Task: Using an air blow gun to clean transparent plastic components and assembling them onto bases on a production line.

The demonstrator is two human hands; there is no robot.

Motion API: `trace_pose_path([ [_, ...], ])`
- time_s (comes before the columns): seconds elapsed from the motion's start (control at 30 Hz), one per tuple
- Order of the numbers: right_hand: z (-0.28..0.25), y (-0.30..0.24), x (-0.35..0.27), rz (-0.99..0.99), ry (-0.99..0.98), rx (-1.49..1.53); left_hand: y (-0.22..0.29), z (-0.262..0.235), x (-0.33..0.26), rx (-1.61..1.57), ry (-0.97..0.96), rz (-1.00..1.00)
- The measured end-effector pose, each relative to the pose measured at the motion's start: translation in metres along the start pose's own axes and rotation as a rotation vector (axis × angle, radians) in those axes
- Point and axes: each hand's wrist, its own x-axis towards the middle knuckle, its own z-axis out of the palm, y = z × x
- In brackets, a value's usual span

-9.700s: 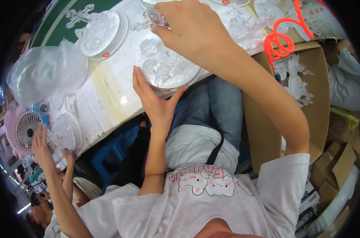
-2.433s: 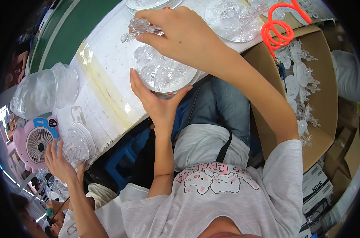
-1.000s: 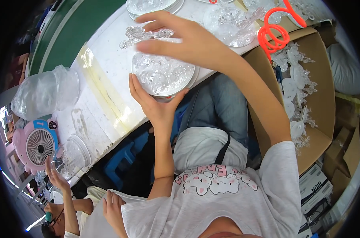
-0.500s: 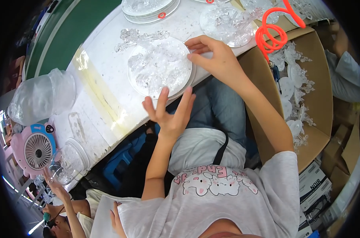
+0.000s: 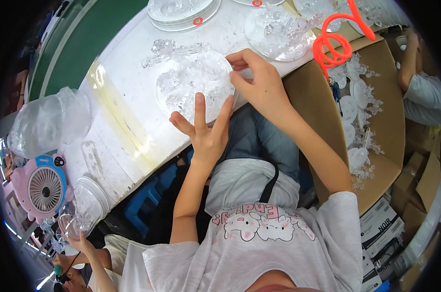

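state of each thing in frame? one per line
Left hand: open, fingers spread, tips on the dish's near rim.
Right hand: fingers pinching the dish's right rim.
Clear dish: flat on the table, full of clear plastic pieces.
Loose clear piece: lying on the table beside the dish.
Dish stack: stacked, untouched.
Cardboard box: open, clear parts inside.
Pink fan: blades not visibly blurred; running or not unclear.

L hand (image 5: 207, 132) splayed, R hand (image 5: 260, 87) pinching

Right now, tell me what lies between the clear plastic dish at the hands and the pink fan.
In the head view, between the dish and the fan lies white table, crossed by yellowish tape.
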Motion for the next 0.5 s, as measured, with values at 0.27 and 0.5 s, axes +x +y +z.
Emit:
trace_pose_path([
  [0.27, -0.008, 0.001, 0.001, 0.051, -0.073, 0.071, -0.002, 0.005, -0.008, 0.016, 0.062, 0.036],
  [0.5, -0.007, -0.011, -0.01, 0.052, -0.091, 0.033, -0.023, -0.034, 0.008, -0.28, 0.05, -0.307],
])
